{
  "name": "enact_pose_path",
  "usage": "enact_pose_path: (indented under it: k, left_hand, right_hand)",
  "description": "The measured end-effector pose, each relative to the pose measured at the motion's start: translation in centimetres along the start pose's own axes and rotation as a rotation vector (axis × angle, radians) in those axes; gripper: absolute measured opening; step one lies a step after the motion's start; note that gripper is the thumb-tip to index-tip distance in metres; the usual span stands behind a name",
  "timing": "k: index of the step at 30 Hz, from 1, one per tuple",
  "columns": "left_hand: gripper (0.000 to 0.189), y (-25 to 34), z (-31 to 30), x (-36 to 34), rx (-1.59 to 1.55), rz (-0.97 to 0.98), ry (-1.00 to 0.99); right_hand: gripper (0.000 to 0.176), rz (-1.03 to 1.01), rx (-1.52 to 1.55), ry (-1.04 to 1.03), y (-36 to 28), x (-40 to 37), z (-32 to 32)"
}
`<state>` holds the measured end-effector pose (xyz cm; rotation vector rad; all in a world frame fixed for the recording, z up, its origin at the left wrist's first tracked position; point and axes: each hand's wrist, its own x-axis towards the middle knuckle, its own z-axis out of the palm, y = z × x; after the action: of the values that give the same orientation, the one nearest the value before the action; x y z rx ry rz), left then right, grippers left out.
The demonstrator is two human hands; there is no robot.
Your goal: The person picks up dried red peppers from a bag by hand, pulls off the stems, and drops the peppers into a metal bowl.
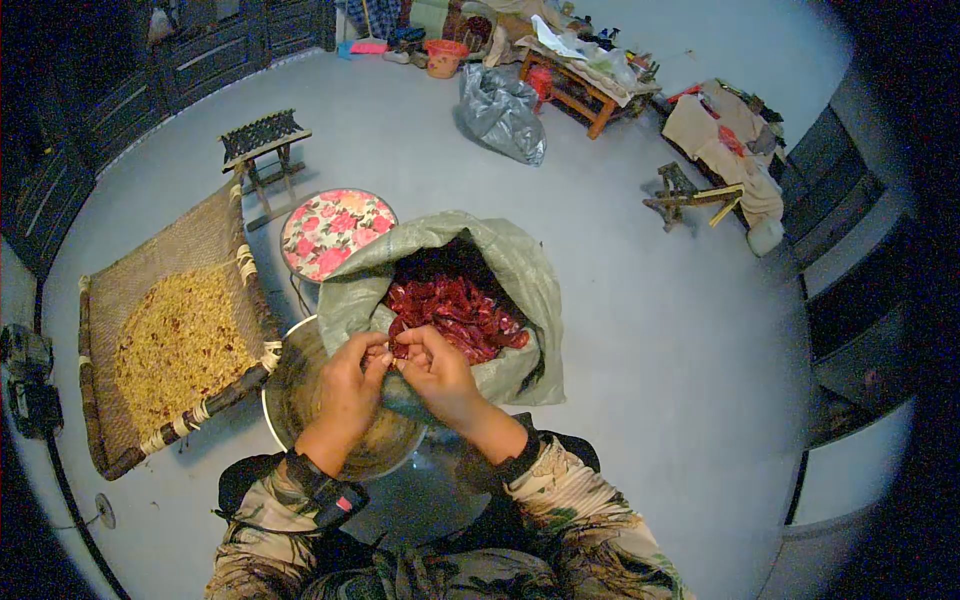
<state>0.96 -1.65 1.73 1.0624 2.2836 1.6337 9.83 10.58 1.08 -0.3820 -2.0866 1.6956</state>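
Both hands meet at the near edge of an open green woven sack (545, 300), full of dried red chilli peppers (460, 310). My left hand (352, 388) and my right hand (440, 378) pinch a small dark red chilli (398, 348) between their fingertips, one hand at each side of it. Beneath my left hand and partly hidden by it is a wide round basin (300, 375) with a pale rim. Its contents are hard to make out.
On the left, a woven tray (160, 250) holds yellow seeds. A floral round stool (335, 232) touches the sack's far left side. Farther off are a folding stool (262, 145), a grey plastic bag (500, 115), a wooden table (570, 95) and a small wooden stand (680, 195).
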Motion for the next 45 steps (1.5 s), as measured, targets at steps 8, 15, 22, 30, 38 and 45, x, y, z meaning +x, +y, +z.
enact_pose_path:
  k: [8, 15, 22, 30, 38, 45]
  left_hand:
    - [0.022, -0.6, -0.3, 0.5, -0.298, -0.168, -0.062]
    - [0.025, -1.5, -1.2, 1.2, -0.717, -0.326, -0.199]
    - [0.033, -1.2, -1.3, 1.4, -0.841, -0.361, -0.206]
    - [0.036, -0.7, -0.9, 1.1, -0.404, -0.162, -0.121]
    - [0.033, 0.2, -1.1, 0.6, 0.018, -0.012, -0.103]
    - [0.026, 0.6, -1.0, 0.3, 0.102, 0.059, -0.076]
  right_hand:
    - [0.032, 0.090, 0.198, -0.069, 0.4, 0.4, -0.2]
    - [0.032, 0.219, 0.483, -0.120, 0.7, 0.8, -0.9]
    - [0.036, 0.297, 0.533, -0.113, -0.3, 1.0, -1.2]
    - [0.033, 0.194, 0.380, -0.091, 1.4, 1.1, -0.9]
    - [0.027, 0.106, 0.135, -0.085, 1.3, 0.7, -0.4]
    - [0.021, 0.071, 0.096, -0.102, 1.4, 0.5, -0.2]
